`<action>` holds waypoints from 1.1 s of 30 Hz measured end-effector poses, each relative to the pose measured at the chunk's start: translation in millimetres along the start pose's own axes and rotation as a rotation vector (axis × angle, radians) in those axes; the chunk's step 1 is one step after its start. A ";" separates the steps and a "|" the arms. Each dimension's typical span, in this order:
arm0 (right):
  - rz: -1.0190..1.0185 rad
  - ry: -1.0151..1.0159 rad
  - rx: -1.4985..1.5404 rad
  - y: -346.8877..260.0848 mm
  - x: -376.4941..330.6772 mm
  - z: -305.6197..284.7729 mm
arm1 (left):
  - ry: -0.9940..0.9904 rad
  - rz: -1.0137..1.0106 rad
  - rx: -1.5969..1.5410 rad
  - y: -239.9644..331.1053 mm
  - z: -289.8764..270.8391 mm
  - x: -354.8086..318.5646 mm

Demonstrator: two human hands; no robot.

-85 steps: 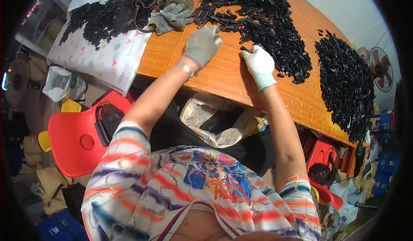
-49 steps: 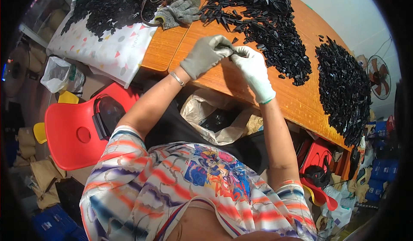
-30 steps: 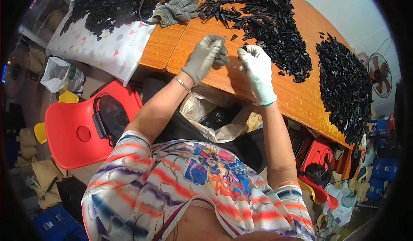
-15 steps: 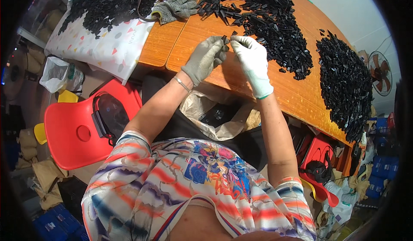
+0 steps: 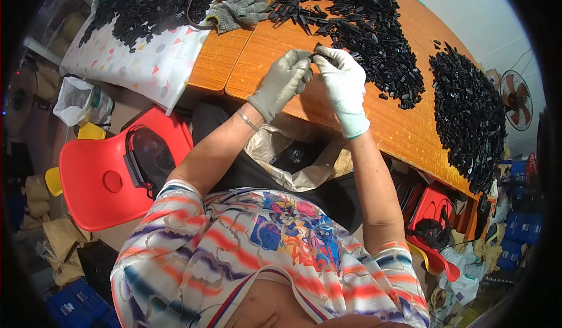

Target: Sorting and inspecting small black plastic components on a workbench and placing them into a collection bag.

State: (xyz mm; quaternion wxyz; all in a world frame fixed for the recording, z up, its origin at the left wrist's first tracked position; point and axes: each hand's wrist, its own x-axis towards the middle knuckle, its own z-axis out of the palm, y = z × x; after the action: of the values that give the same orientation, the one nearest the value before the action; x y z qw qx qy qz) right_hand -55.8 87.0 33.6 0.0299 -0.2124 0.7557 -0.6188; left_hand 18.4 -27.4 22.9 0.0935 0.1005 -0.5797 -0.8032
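Black part (image 5: 319,55) pinched between our gloved hands
Our left hand (image 5: 283,81) and right hand (image 5: 341,80) meet fingertip to fingertip on it, above the orange table (image 5: 257,53), just beside the big black heap (image 5: 366,26); spare gloves (image 5: 240,9) lie beyond

My head camera, looking straight down

There is 1 view, worn on my head and tilted down over my chest onto the orange table (image 5: 275,47), which runs across the top of the frame. My forearms rise from the lower edge toward it, close to the lens. The fisheye bends the table's edge; the red chair (image 5: 111,176) sits left of the table, lower down.
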 end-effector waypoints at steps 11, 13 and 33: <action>-0.597 -0.066 -0.836 -3.3 -7.8 -9.5 | 0.078 0.099 0.016 -22.7 3.3 6.5; -0.595 -0.120 -0.830 0.9 -5.4 -10.1 | 0.136 0.025 -0.042 -20.5 8.7 1.5; 0.141 -0.292 0.219 -27.3 -18.3 -47.0 | 0.024 -0.073 -0.123 -2.5 8.6 -8.4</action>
State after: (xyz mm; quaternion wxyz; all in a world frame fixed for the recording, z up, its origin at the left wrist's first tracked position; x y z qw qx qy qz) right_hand -45.8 133.0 66.4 0.2055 -0.2420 0.6843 -0.6565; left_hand 24.0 -16.6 23.6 0.0772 0.1252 -0.5240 -0.8389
